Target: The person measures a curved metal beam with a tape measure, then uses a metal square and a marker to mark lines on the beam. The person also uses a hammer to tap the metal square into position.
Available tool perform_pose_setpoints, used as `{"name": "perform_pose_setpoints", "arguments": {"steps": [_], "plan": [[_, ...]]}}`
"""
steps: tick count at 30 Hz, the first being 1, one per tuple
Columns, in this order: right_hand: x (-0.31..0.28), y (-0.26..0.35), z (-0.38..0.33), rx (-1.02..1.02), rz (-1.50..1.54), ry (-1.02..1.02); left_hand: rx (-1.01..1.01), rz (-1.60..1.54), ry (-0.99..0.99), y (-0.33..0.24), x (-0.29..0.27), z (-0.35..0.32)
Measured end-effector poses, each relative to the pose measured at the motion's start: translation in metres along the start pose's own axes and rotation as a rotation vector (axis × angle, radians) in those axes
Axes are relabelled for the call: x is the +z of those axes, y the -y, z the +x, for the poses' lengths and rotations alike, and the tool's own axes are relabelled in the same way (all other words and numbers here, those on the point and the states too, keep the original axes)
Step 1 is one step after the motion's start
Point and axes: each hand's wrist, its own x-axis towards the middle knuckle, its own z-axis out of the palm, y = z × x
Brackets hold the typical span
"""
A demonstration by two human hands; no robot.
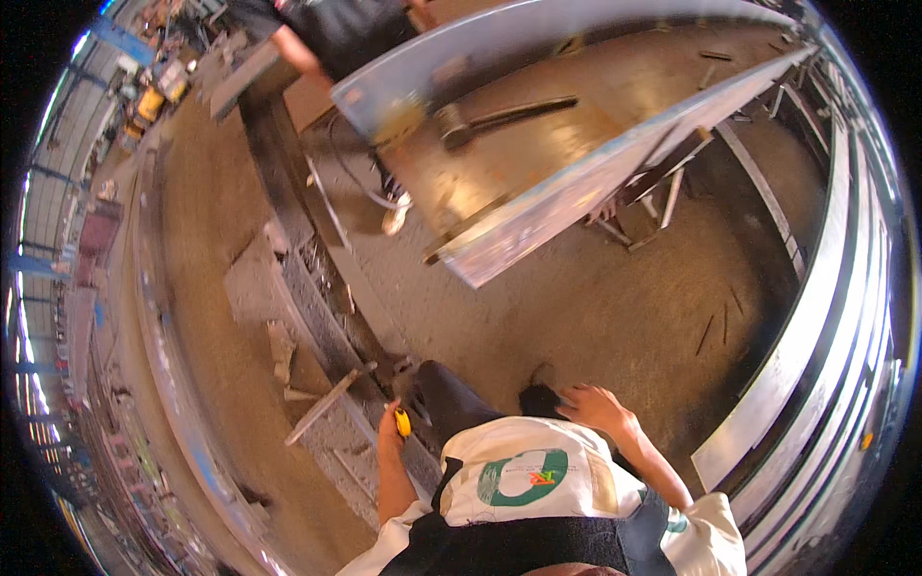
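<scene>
My left hand (392,422) is closed around a small yellow tool (403,422) with a dark part, held low beside my left leg; its exact kind is too small to make out. Over by my right thigh, my right hand (597,409) is empty, its fingers stretched out and apart. Ahead of me lies a large steel beam (538,230) with raised sides, its near end pointing toward me. A hammer (455,127) rests on the beam's brownish inner face, its dark handle pointing right. Neither hand touches the beam.
Another person (351,38) in dark clothes stands behind the beam's far left. A metal stand (663,216) shows under the beam. Long steel bars (797,355) lie along the right. A dark rail with scrap pieces (331,288) runs along my left. Thin rods (725,322) lie on the floor.
</scene>
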Motion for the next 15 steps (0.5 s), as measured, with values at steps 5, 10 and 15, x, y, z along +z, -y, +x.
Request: {"name": "perform_pose_setpoints", "arguments": {"steps": [5, 10, 15], "plan": [[-0.002, -0.132, -0.056, 0.247, 0.022, -0.117, -0.006, 0.162, 0.111, 0.054, 0.086, -0.001], [-0.055, -0.135, -0.039, 0.176, 0.013, -0.004, -0.119, 0.28, 0.251, 0.117, 0.14, 0.009], [-0.121, -0.019, 0.014, -0.469, 0.286, 0.072, -0.131, 0.414, 0.28, 0.111, 0.211, -0.063]]}}
